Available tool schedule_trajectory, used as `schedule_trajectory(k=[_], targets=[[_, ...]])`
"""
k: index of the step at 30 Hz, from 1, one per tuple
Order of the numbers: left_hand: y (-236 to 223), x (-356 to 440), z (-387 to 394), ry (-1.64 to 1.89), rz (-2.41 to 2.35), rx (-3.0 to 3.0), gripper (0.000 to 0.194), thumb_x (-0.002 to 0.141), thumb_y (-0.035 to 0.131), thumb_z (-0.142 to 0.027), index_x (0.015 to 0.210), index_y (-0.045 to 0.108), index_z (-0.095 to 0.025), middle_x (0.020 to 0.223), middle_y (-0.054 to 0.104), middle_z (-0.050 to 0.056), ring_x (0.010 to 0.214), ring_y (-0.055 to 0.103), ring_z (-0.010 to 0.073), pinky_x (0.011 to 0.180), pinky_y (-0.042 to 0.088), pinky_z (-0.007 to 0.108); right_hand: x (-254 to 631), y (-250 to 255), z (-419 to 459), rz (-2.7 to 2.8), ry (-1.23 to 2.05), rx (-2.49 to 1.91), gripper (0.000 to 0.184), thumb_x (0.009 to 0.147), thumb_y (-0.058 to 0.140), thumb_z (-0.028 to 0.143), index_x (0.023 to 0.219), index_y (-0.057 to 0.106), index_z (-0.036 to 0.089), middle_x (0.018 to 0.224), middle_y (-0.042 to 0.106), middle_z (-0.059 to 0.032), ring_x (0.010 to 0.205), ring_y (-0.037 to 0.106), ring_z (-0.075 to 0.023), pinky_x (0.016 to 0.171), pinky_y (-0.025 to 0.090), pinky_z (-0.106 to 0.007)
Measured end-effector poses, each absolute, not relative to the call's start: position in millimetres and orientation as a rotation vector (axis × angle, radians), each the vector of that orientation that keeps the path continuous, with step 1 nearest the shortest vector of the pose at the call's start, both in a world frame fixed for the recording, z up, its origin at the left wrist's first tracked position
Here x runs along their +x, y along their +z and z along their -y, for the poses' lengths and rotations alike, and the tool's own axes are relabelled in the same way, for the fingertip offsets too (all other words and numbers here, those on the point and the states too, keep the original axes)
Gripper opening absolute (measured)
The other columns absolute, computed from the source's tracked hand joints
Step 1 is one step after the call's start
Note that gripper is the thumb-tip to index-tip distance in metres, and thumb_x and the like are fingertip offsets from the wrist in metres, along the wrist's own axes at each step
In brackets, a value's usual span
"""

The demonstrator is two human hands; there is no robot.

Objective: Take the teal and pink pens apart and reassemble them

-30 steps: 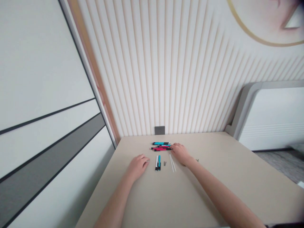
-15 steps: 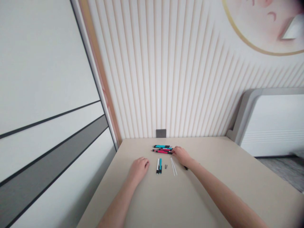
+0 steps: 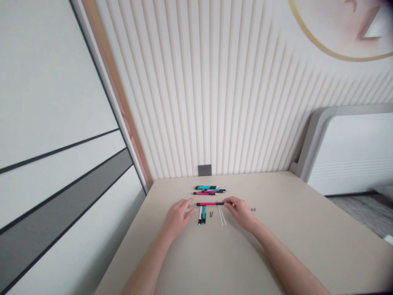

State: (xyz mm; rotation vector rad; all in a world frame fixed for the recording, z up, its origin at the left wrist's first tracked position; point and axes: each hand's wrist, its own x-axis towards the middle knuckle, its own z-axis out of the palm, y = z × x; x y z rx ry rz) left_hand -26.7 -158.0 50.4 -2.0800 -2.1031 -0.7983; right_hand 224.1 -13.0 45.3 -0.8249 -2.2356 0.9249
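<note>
A red and black pen [image 3: 209,203] lies level between my hands, its right end pinched by my right hand [image 3: 241,211]. At its other end my left hand [image 3: 179,216] is open, thumb and fingers apart just off the tip. Below the pen are a white pen barrel [image 3: 200,215] and a blue one [image 3: 204,215], both with black parts. Two small grey pieces [image 3: 211,214] sit beside them. Two thin white refills [image 3: 222,216] lie near my right hand. Farther back is a group of blue pens [image 3: 206,187] and a red pen [image 3: 205,194].
Small grey bits [image 3: 253,209] lie on the beige table [image 3: 294,229] right of my right hand. Behind the table stands a ribbed wall with a dark socket [image 3: 204,170]. A white cabinet [image 3: 61,229] rises at the left, and a grey-white headboard [image 3: 353,155] at the right.
My right hand has drawn a red pen out of the back group and brought it nearer. My left hand has opened from a loose curl and turned toward the pen's tip.
</note>
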Motion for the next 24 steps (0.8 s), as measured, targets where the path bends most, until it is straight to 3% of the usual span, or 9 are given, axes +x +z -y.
schedule_trajectory(k=[6, 9, 13, 18, 24], targets=[[41, -23, 153, -0.905, 1.914, -2.155, 0.023, 0.094, 0.049, -0.020, 0.114, 0.059, -0.021, 0.099, 0.068, 0.006, 0.092, 0.063, 0.0204, 0.083, 0.049, 0.034, 214, 48, 25, 2.177, 1.131, -0.744, 0.029, 0.090, 0.047, 0.037, 0.083, 0.066, 0.017, 0.079, 0.067, -0.0027, 0.074, 0.058, -0.0177, 0.068, 0.042, -0.027], [40, -24, 153, -0.969, 1.853, -2.122, 0.023, 0.094, 0.050, -0.025, 0.115, 0.058, -0.020, 0.096, 0.069, 0.006, 0.086, 0.063, 0.0197, 0.078, 0.049, 0.032, 212, 45, 25, 2.180, 1.115, -0.753, 0.037, 0.093, 0.043, 0.042, 0.073, 0.060, 0.016, 0.069, 0.061, -0.0007, 0.066, 0.053, -0.0152, 0.062, 0.038, -0.025], [45, -21, 154, -0.937, 1.817, -2.142, 0.019, 0.095, 0.051, -0.033, 0.102, 0.062, -0.019, 0.085, 0.068, 0.005, 0.077, 0.061, 0.0186, 0.070, 0.047, 0.029, 213, 40, 23, 2.196, 0.993, -0.830, 0.041, 0.095, 0.037, 0.044, 0.066, 0.053, 0.018, 0.059, 0.052, 0.0023, 0.056, 0.044, -0.0120, 0.055, 0.031, -0.024], [51, -16, 153, -0.917, 1.759, -2.164, 0.026, 0.098, 0.044, -0.036, 0.094, 0.064, -0.018, 0.077, 0.066, 0.004, 0.070, 0.058, 0.0169, 0.065, 0.043, 0.027, 215, 43, 23, 2.248, 0.866, -0.889, 0.046, 0.096, 0.034, 0.045, 0.064, 0.052, 0.018, 0.058, 0.052, 0.0013, 0.053, 0.042, -0.0118, 0.054, 0.028, -0.025], [52, -15, 154, -0.904, 1.738, -2.167, 0.041, 0.100, 0.038, -0.039, 0.073, 0.061, -0.017, 0.064, 0.059, 0.003, 0.061, 0.053, 0.0158, 0.060, 0.039, 0.026, 214, 46, 25, 2.219, 0.803, -0.817, 0.047, 0.098, 0.033, 0.045, 0.066, 0.055, 0.019, 0.061, 0.056, -0.0005, 0.058, 0.049, -0.0137, 0.059, 0.034, -0.026]])
